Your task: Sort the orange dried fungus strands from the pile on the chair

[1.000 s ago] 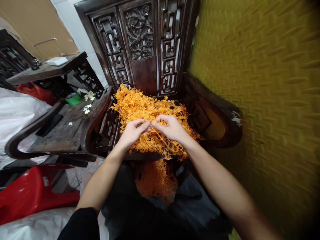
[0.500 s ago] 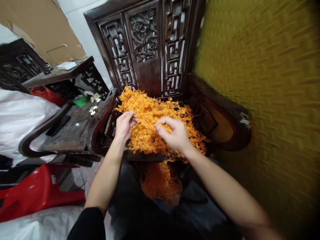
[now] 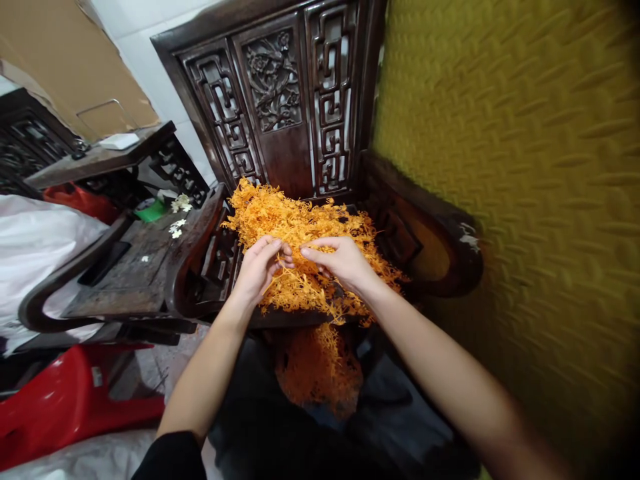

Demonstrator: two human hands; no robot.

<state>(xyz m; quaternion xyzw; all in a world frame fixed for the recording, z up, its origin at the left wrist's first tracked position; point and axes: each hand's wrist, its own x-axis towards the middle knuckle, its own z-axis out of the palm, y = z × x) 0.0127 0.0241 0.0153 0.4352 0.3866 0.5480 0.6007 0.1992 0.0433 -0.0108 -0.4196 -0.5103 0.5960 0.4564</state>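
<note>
A heap of fine, branching orange sprigs [image 3: 295, 217], plastic-looking or dried, covers the seat of a dark carved wooden chair [image 3: 285, 157]. Over its front part, my left hand [image 3: 260, 268] has its thumb and fingers pinched on an orange sprig, thin stems showing at the fingertips. Close by on the right, my right hand [image 3: 343, 261] is closed in a pinch at the same stems, its fingertips a short gap from the left ones. What exactly sits between the right fingertips is too small to make out clearly. More orange sprigs hang over the seat's front edge.
A second wooden chair [image 3: 150, 267] on the left bears green tape [image 3: 151, 210] and pale flower pieces [image 3: 177, 227]. A red plastic stool [image 3: 75, 407] and white sacks [image 3: 40, 247] lie further left. A yellow textured panel [image 3: 510, 147] stands close on the right.
Both hands have come closer together above the heap, the right moving left and the left a little right and down. The camera view has shifted slightly.
</note>
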